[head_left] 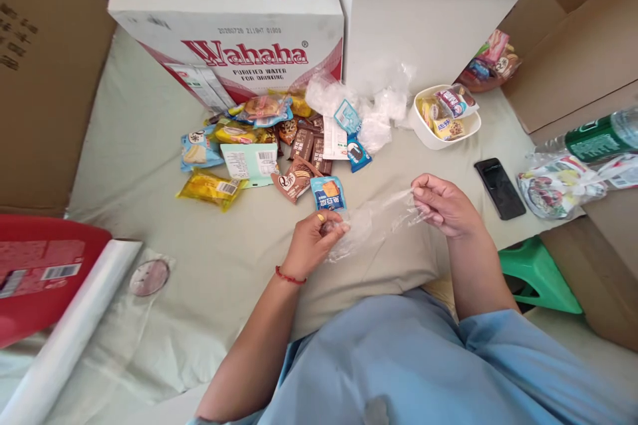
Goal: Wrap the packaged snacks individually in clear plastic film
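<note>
A clear plastic bag (381, 219) is stretched between my two hands over the cloth-covered surface. My left hand (316, 239), with a red string bracelet at the wrist, is closed on the bag's left end. The other end is pinched by the fingers of my right hand (443, 204). Just beyond my left hand lies a small blue snack packet (327, 194). Behind it spreads a pile of wrapped snacks, with a brown packet (295, 179), a yellow packet (212, 189) and a pale green packet (252, 163) at its near side.
Crumpled clear bags (376, 113) lie against the boxes. A white bowl (423, 131) holds several snacks. To the right are a black phone (500, 189), a green-labelled bottle (601, 136) and a green stool (541, 272). A Wahaha carton (164, 30) stands behind; a white roll (74, 325) lies left.
</note>
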Demonstrator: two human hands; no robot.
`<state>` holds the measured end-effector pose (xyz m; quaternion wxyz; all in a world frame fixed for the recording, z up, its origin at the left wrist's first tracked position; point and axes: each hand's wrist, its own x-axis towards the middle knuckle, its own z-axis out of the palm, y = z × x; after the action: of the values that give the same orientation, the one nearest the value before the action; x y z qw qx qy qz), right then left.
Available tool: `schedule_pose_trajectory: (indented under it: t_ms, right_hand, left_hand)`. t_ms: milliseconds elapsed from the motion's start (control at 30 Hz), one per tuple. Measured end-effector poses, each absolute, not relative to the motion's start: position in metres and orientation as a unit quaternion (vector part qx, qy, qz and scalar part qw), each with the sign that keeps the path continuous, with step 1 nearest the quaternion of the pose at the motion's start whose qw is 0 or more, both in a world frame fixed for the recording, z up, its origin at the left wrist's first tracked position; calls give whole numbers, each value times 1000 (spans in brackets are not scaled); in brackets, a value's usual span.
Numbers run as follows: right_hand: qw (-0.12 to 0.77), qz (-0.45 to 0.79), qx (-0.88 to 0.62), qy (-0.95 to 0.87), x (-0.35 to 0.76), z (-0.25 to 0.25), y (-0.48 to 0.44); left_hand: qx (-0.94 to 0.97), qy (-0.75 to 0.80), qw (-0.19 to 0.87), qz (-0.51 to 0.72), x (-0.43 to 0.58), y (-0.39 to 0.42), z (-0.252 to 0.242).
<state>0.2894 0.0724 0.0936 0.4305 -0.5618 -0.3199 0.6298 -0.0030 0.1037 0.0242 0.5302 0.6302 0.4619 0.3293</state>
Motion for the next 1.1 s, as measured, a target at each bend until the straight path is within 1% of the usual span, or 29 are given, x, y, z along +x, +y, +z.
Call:
schedule_pose_trajectory:
  t_ms: [67,167,233,267,333,433,500,567,667,733,800,867,900,967,1033,1100]
  right_hand:
    - [485,563,-583,-328,290,86,81]
    - [573,409,-620,-345,283,74,82]
    - [593,339,-642,-348,272,69,74]
    - [592,325,-651,-347,264,66,67]
    - [576,323,-668,-343,246,60,53]
    - [524,330,-699,-357,218,48,37]
    - [481,321,-728,-368,205,39,34]
    - [457,328,-742,-366,200,32,38]
    - [455,423,-706,-341,205,30,49]
    - [458,493,-668,-318,215,34,56]
    - [483,513,-642,-304,227,42,62]
    - [516,497,-628,-303,240,54,65]
    - [527,494,-621,-304,246,60,66]
    - [524,514,-608,-301,259,72,66]
    - [496,554,-600,-297,271,84,66]
    - [445,586,-601,-314,283,97,67]
  left_hand:
    - [673,443,505,310,-3,104,23]
    - [658,473,479,338,-1,101,20]
    - [622,511,462,373,1,98,18]
    - [610,527,445,390,1,96,17]
    - [609,546,393,420,2,91,14]
    - [624,552,323,450,3,83,10]
    - [615,550,309,473,5,79,7]
    - [591,546,321,499,7,77,6]
    - [561,529,359,526,8,76,8]
    - [566,513,358,536,7,79,12]
    - [577,509,327,548,5,83,17]
    - [562,511,315,569,2,89,22]
    - [539,511,334,580,1,93,25]
    - [464,502,416,600,0,99,29]
    - [387,480,513,598,-1,105,32]
    - [347,466,582,569,-3,110,34]
